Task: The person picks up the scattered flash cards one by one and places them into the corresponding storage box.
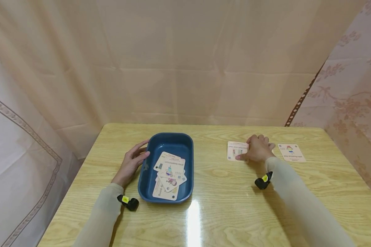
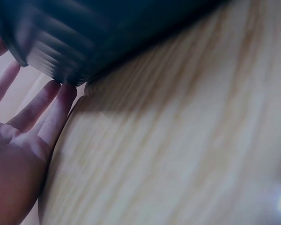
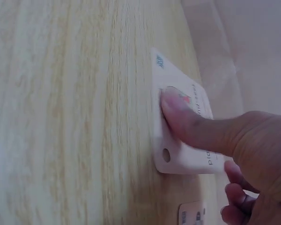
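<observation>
In the head view my left hand rests against the left side of a blue plastic tray. Its fairly straight fingers touch the tray's outer wall in the left wrist view. My right hand holds a white picture card at the right. The thumb presses across the card's printed face, while the other fingers are bent and partly hidden behind the hand. A round hole shows near one corner of this card. Several overlapping picture cards lie in the tray, one reading "play badminton".
Another picture card lies flat just right of my right hand. A wood-grain table carries everything, with a bright reflection near its front. Beige cloth hangs behind the table's far edge.
</observation>
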Motion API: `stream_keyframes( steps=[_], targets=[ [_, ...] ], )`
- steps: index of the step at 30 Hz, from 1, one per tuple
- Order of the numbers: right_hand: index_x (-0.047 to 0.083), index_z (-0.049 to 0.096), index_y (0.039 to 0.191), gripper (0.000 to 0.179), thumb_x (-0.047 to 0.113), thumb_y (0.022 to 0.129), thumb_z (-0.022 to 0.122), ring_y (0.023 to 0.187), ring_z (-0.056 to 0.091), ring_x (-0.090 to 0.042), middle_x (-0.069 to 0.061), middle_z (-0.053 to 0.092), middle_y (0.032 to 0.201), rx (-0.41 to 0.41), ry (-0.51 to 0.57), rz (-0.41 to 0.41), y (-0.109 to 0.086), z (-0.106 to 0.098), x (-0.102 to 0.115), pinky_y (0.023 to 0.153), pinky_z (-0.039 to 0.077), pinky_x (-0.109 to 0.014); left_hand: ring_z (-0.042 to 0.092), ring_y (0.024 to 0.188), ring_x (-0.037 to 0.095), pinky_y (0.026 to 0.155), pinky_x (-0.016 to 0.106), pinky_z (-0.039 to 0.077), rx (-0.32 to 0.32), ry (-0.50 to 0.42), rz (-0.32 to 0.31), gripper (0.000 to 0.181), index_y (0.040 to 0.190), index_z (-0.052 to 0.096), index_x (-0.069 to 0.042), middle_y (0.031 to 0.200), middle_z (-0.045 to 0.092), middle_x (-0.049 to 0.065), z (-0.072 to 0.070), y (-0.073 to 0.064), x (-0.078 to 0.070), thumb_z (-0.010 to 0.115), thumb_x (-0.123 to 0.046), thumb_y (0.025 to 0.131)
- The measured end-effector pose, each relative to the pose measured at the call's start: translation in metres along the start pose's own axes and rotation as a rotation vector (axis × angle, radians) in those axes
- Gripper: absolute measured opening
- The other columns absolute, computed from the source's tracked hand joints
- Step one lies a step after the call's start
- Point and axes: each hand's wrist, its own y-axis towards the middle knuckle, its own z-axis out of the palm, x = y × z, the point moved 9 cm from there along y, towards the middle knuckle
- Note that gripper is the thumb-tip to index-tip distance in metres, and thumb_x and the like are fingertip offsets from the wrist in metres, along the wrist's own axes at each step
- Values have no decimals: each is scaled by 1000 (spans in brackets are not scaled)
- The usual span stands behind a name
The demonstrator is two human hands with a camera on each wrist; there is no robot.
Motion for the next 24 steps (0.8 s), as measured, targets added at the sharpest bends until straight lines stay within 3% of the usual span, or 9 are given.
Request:
stream_keyframes(
  steps=[6,11,18,24],
  targets=[
    [-5,55,116,44,24,92,77,108,32,-43,-25,46,113,-30,52,-79,-10,-10,11,86,15,-60,48,131,31,95,26,52,-4,0,-4,57,154,44,-15,149,46,17,-1,0,0,64,-26,102],
    [-2,60,108,26,20,99,68,98,37,-40,-19,49,101,-16,49,-169,-21,-19,20,82,17,-60,48,131,31,95,26,52,-2,-3,-4,57,154,44,-15,148,46,17,0,0,-1,64,-26,102],
    [1,64,101,19,20,101,64,95,42,-36,-15,54,98,34,90,-269,-40,-29,36,78,23,-59,47,131,31,95,25,51,-2,-8,-8,58,155,44,-16,149,46,17,0,0,-1,64,-27,102],
    [4,62,101,15,19,102,64,96,41,-35,-13,52,99,20,162,-315,-54,-33,48,81,24,-57,49,130,30,96,25,51,-6,-9,-15,57,154,44,-16,148,46,18,-1,0,0,64,-26,102]
  ],
)
